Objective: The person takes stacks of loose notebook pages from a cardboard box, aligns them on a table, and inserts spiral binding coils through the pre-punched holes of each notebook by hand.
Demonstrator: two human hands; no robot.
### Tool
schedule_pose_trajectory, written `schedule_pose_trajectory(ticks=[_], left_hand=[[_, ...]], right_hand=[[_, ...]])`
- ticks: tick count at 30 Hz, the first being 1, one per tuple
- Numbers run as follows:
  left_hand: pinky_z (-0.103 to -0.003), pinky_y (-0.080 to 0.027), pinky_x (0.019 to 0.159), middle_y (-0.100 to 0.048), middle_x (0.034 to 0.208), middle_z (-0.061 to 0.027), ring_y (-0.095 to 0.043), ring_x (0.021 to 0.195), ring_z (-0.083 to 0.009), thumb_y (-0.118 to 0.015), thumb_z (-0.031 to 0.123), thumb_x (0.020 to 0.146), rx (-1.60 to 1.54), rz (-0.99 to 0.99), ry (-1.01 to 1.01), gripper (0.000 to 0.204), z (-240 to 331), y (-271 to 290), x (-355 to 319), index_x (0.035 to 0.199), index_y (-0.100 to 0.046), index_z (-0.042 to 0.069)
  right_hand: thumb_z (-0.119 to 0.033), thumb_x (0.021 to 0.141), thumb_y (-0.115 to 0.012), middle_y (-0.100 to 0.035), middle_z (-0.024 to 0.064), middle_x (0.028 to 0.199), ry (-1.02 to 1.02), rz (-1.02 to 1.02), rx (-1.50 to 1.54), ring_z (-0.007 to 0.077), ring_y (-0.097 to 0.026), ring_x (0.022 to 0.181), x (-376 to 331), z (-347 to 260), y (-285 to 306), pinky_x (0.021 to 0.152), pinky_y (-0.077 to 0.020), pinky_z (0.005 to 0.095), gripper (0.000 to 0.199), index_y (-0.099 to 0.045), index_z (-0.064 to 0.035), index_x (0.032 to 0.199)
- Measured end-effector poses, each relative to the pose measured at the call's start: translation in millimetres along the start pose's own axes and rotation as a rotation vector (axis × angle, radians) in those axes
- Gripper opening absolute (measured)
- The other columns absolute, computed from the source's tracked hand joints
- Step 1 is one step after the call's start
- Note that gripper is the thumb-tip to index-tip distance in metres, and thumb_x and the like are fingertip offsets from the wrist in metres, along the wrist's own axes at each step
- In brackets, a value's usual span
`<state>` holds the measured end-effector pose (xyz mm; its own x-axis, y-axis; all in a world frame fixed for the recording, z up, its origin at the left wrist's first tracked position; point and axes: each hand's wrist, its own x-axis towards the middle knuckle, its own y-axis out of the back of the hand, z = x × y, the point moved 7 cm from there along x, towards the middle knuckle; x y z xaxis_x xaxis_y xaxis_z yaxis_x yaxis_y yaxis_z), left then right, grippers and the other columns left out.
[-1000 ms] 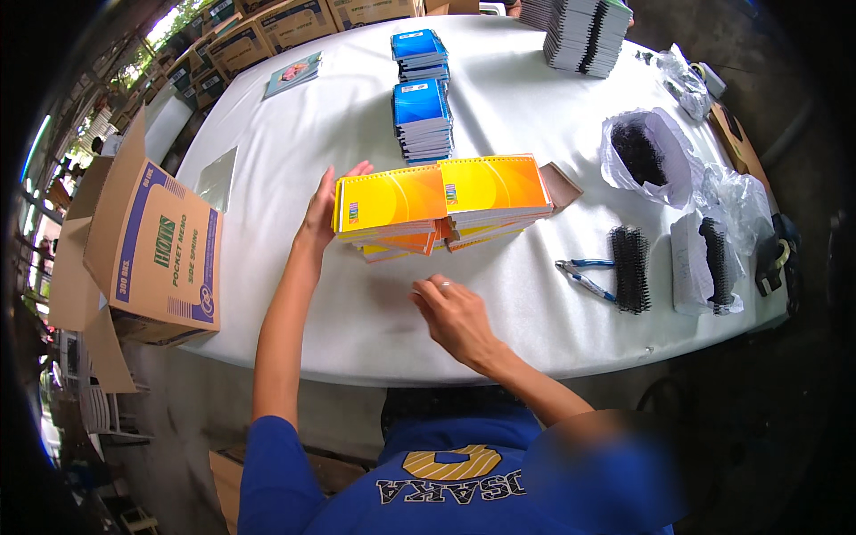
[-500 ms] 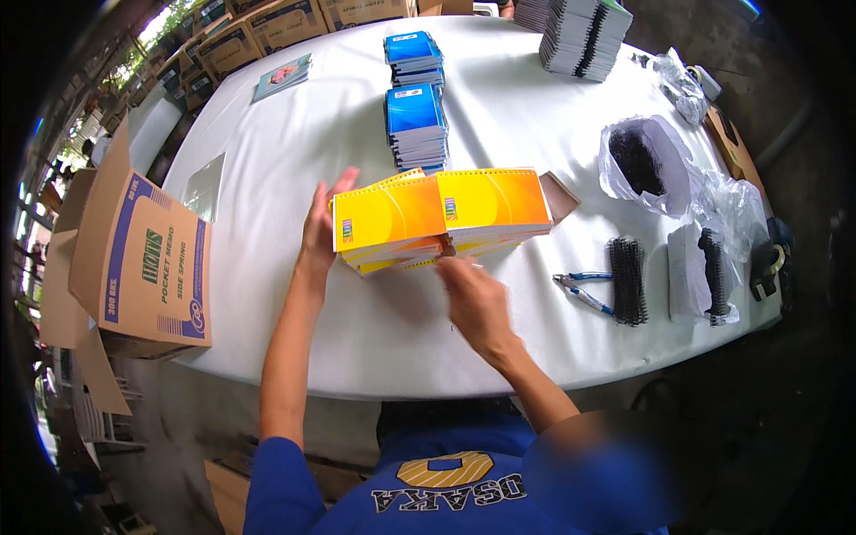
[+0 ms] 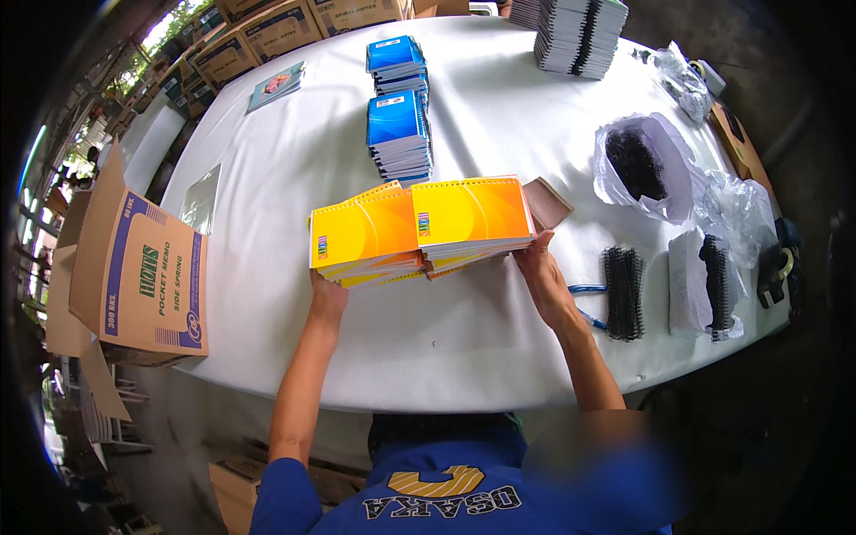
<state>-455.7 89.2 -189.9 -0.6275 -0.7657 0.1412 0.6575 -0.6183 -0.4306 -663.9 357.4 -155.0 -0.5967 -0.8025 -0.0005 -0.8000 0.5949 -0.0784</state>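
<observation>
Two stacks of yellow-orange memo pads sit side by side on the white table, with punched holes along their far edges: a left stack (image 3: 364, 234) and a right stack (image 3: 473, 210). My left hand (image 3: 329, 294) grips the left stack's near left corner, its fingers partly hidden by the pads. At the right stack's near right corner, my right hand (image 3: 539, 264) holds the side with its thumb up against the pages. A flat brown piece (image 3: 547, 204) lies against the right stack's far right side.
Blue notebook stacks (image 3: 399, 134) stand beyond the pads. To the right are black spiral coils (image 3: 623, 294), blue-handled pliers (image 3: 588, 289) partly behind my right hand, and a bag of black coils (image 3: 635, 165). An open cardboard box (image 3: 152, 267) stands left; a tall notebook stack (image 3: 580, 40) is far right.
My right hand has moved from between the stacks to the right stack's near right corner. My left hand has come down from the left side to the near left corner.
</observation>
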Motion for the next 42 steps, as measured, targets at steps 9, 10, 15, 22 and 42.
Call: schedule_pose_trajectory(ticks=[9,10,15,22,42], left_hand=[[-0.034,-0.048,0.093,-0.057,0.122,-0.0023,-0.057,0.111,-0.0137,-0.055,0.033,0.095,0.015,-0.042,-0.050,0.042,-19,16,45,0.130,-0.049,0.010],[-0.034,-0.048,0.093,-0.057,0.122,-0.0022,-0.057,0.110,-0.0131,-0.054,0.031,0.096,0.044,-0.060,-0.072,0.040,-18,14,50,0.129,-0.050,0.009],[-0.032,-0.047,0.092,-0.057,0.121,-0.0019,-0.056,0.108,-0.0107,-0.049,0.030,0.097,0.133,-0.078,-0.163,0.038,-21,-4,64,0.128,-0.051,0.007],[-0.037,-0.030,0.109,-0.041,0.144,-0.0154,-0.040,0.132,-0.0233,-0.060,0.047,0.089,0.158,0.403,0.033,0.087,53,33,79,0.150,-0.018,0.000],[-0.027,-0.040,0.091,-0.066,0.107,-0.0065,-0.059,0.097,-0.0132,-0.069,0.026,0.089,0.299,-0.053,-0.078,0.037,139,-35,-9,0.111,-0.065,-0.002]], right_hand=[[-0.075,0.087,-0.023,-0.040,0.0083,0.143,-0.063,-0.064,0.121,0.0179,-0.036,0.132,27,2,4,0.114,-0.0226,0.0372,0.091,-0.033,-0.0057,0.145],[-0.075,0.087,-0.022,-0.042,0.0081,0.142,-0.021,-0.090,0.137,0.0177,-0.038,0.130,31,-5,1,0.114,-0.0237,0.0369,0.091,-0.034,-0.0055,0.145],[-0.076,0.086,-0.020,-0.043,0.0099,0.141,-0.030,-0.075,0.067,0.0182,-0.039,0.129,47,4,17,0.114,-0.0239,0.0353,0.094,-0.036,-0.0034,0.143],[-0.032,0.094,-0.057,-0.031,0.0234,0.149,0.363,0.286,-0.867,0.0360,-0.024,0.142,-47,-21,10,0.115,-0.0231,0.0437,0.065,-0.030,-0.0015,0.145],[-0.009,0.075,-0.078,-0.052,0.0140,0.132,0.612,0.274,-0.668,0.0320,-0.050,0.122,-89,-87,-53,0.102,-0.0408,0.0394,0.056,-0.055,-0.0048,0.125]])
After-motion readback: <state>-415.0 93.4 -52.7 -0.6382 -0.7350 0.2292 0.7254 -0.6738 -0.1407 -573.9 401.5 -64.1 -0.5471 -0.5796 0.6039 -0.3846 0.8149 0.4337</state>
